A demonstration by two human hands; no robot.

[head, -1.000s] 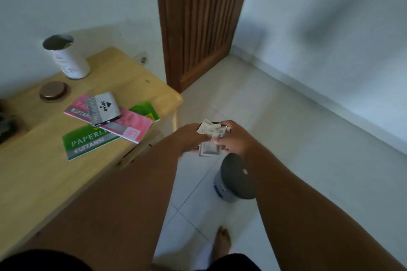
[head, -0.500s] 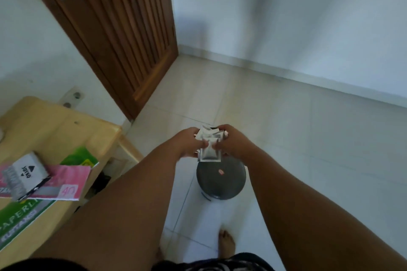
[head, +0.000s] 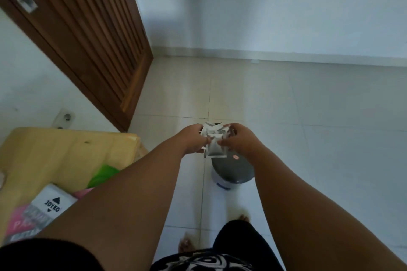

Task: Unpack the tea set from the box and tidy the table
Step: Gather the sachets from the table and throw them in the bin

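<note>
Both hands hold a bunch of small silver-white packets (head: 214, 143) out in front of me. My left hand (head: 192, 139) grips their left side and my right hand (head: 240, 139) pinches their right side. The packets hang just above a small bin with a closed dark grey lid (head: 232, 168) that stands on the tiled floor. The tea set and its box are out of view.
A wooden table (head: 61, 154) is at the lower left, with a white JOYKO box (head: 51, 203), pink booklets (head: 18, 224) and a green one (head: 102, 174) on it. A brown slatted door (head: 88, 28) stands behind it. My bare feet (head: 243, 218) are on the white tiles near the bin.
My view has swung right, away from the table and toward the floor and bin. Both hands have kept hold of the packets, which now sit directly over the bin lid.
</note>
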